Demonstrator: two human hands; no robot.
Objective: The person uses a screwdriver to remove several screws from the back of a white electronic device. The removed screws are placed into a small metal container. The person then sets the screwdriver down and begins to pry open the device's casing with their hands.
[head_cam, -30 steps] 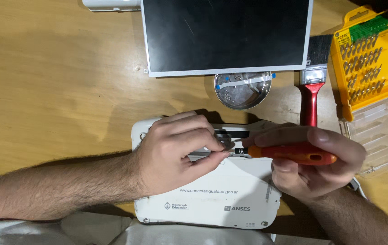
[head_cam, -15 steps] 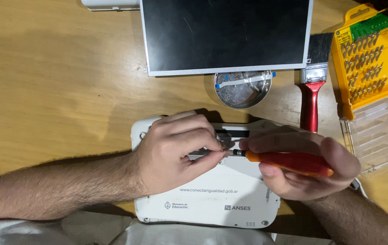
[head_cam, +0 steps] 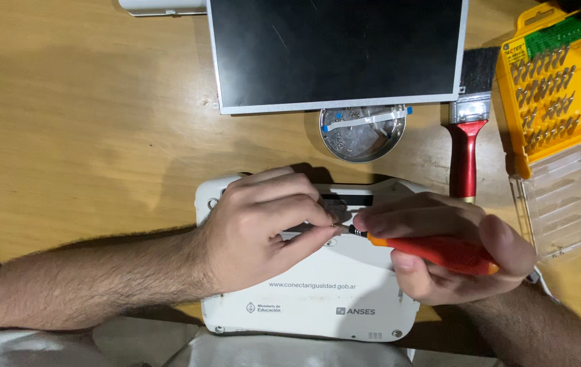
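Note:
A small white laptop [head_cam: 317, 299] lies bottom side up at the near edge of the wooden table. My left hand [head_cam: 263, 228] rests on its case, fingertips pinched around the tip of a screwdriver near a dark opening in the case. My right hand [head_cam: 440, 248] grips the red-orange screwdriver [head_cam: 440, 251] by its handle, holding it almost level and pointing left toward my left fingers. What sits under the fingertips is hidden.
A detached dark screen panel [head_cam: 334, 51] lies at the far side. A round metal dish [head_cam: 363, 131] with a ribbon cable sits below it. A red-handled paintbrush [head_cam: 466, 139] and an open yellow bit case [head_cam: 552, 88] with a clear lid [head_cam: 566, 197] are at the right.
My right hand with the screwdriver has shifted slightly, the handle dropping a little lower. My left hand stays on the laptop, pinching at the tip.

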